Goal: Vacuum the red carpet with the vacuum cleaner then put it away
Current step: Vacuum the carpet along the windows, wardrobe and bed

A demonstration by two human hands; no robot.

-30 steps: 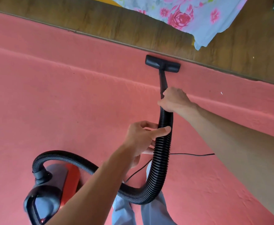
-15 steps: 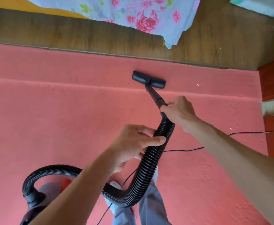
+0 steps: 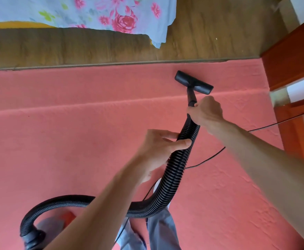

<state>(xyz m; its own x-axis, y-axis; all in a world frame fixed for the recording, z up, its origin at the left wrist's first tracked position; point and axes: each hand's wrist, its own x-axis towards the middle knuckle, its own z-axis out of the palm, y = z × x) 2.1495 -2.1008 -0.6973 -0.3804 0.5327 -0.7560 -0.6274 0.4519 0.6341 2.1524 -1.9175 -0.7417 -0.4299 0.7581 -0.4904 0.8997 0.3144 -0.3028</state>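
The red carpet fills most of the view. A black brush nozzle lies flat on it near its far edge. My right hand grips the wand just behind the nozzle, where the ribbed black hose begins. Lower down the hose, my left hand grips it with thumb over the top. The hose loops back to the red and grey vacuum body at the bottom left, partly hidden by my left forearm.
A thin black power cord trails across the carpet toward red wooden furniture at the right. Beyond the carpet edge lies brown wooden floor, with a floral sheet hanging over it. My grey trouser legs show at the bottom.
The nozzle has swept to the right along the carpet's far edge, both hands moving with it. The view has turned right, bringing the red furniture closer in.
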